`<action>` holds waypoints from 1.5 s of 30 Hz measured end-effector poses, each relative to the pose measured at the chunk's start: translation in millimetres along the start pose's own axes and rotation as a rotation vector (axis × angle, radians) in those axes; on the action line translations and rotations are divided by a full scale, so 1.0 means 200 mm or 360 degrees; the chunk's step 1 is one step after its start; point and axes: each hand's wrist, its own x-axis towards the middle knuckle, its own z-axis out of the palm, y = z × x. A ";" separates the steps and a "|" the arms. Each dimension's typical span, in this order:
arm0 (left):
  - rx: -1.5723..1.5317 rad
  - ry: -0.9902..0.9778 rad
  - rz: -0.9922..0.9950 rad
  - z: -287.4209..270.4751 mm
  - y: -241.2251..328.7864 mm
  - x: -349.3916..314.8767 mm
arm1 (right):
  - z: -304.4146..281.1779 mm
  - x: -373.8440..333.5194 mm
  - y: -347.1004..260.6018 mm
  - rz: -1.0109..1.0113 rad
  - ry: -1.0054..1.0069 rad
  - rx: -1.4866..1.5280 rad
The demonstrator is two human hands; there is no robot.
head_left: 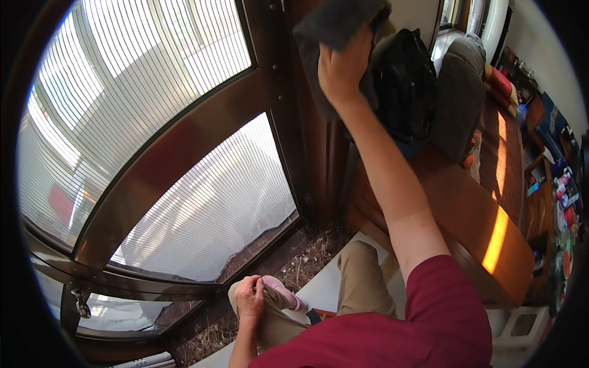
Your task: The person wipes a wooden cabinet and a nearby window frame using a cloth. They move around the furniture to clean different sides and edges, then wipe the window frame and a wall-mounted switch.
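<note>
High up beside the brown door frame (294, 122), my right hand (345, 70) is closed on a dark grey cloth (346, 23). The cloth bunches over my fingers and hangs down around my wrist. My right arm stretches up and away from me. Low on the left, my left hand (250, 297) rests on my bent knee in tan trousers (365, 279), its fingers curled in, with no object visible in it. A pink shoe or sock (283, 292) shows just past that hand.
Large ribbed glass panes (208, 202) in a dark frame fill the left. Right of my raised arm are a black bag (405, 86), a grey padded backrest (457, 98) and a wooden cabinet (472, 227). Cluttered shelves (561, 202) line the far right. A metal handle (80, 303) sits low left.
</note>
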 end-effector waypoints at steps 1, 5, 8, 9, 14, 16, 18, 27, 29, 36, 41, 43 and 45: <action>-0.0030 0.0004 0.0013 0.00 0.00 -0.01 | -0.04 -0.18 -0.03 0.0082 -0.0118 -0.0019; -0.0063 -0.0001 0.0005 0.01 0.01 -0.02 | -0.20 -0.87 -0.06 0.0357 -0.0508 -0.0086; -0.0100 0.0020 0.0034 0.04 0.02 -0.02 | -0.29 -1.18 -0.11 0.1005 -0.0265 0.0561; -0.0114 0.0003 -0.0001 0.04 0.01 -0.03 | -0.30 -1.22 -0.16 0.1346 -0.0113 0.0870; -0.0051 -0.0022 -0.0012 0.01 -0.01 -0.05 | -0.16 -0.95 -0.02 0.0596 -0.0415 0.0088; -0.0009 0.0018 0.0057 -0.02 -0.04 -0.07 | -0.09 -0.75 -0.09 0.0852 -0.0146 0.0449; -0.0008 0.0020 0.0047 -0.02 -0.04 -0.07 | -0.10 -0.82 -0.11 0.0726 -0.0239 0.0126; 0.0014 -0.0035 0.0147 0.02 0.00 0.01 | -0.42 -2.09 -0.13 0.1277 -0.0720 -0.0202; 0.0019 -0.0089 0.0047 0.00 0.01 -0.01 | -0.48 -2.08 -0.24 0.1556 -0.0925 -0.0087; -0.0127 -0.0192 -0.0093 0.01 -0.01 -0.02 | -0.40 -1.63 -0.21 0.1572 -0.0622 0.0467; -0.0763 -0.0188 -0.0418 0.12 -0.02 0.28 | -0.42 -2.00 -0.33 0.2342 -0.0010 0.0803; -0.0902 -0.0180 -0.0442 0.23 -0.05 0.41 | -0.47 -2.20 -0.31 0.2646 0.0103 0.0744; -0.1093 -0.0178 -0.0439 0.35 -0.06 0.49 | -0.55 -2.53 -0.16 0.2763 0.0049 0.0694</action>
